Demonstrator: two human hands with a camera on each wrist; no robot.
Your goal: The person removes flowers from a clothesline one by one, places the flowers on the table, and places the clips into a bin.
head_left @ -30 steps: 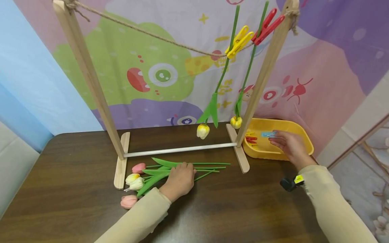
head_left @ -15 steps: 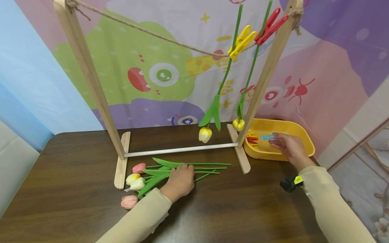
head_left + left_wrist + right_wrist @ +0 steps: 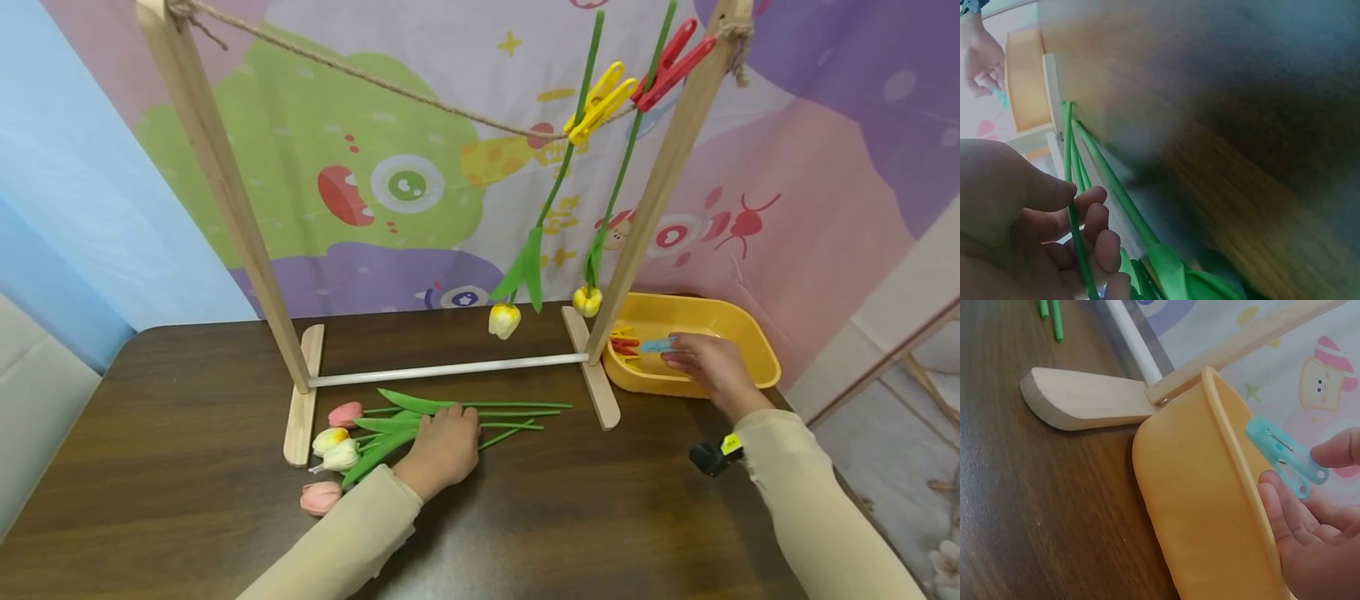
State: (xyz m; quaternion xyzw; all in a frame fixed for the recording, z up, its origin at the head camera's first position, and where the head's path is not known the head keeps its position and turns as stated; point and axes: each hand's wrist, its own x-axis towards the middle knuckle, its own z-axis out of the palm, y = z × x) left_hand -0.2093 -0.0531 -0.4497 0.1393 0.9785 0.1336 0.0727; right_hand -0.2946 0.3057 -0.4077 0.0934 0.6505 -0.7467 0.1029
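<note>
My left hand (image 3: 442, 446) lies over several artificial tulips on the table. In the left wrist view its thumb and fingertip pinch a green tulip stem (image 3: 1077, 240); more stems run beside it. Pink tulip heads (image 3: 346, 414) and pale yellow ones (image 3: 339, 455) point left. Over the yellow basin (image 3: 660, 383), my right hand (image 3: 712, 371) holds a translucent blue clothespin (image 3: 1279, 447) by its handle ends, thumb on one side and fingers on the other. Red and yellow clothespins (image 3: 624, 345) lie inside the basin's left end.
A wooden frame (image 3: 225, 183) carries a sagging rope (image 3: 375, 82). A yellow clothespin (image 3: 600, 104) and a red clothespin (image 3: 672, 67) hold two upside-down tulips (image 3: 505, 321) near its right post. A white bar (image 3: 450, 369) joins the feet. A printed curtain hangs behind.
The blue clothespin has dipped slightly and tilted, staying in my right hand over the basin. My left hand keeps its place on the tulips; the hanging tulips sway slightly.
</note>
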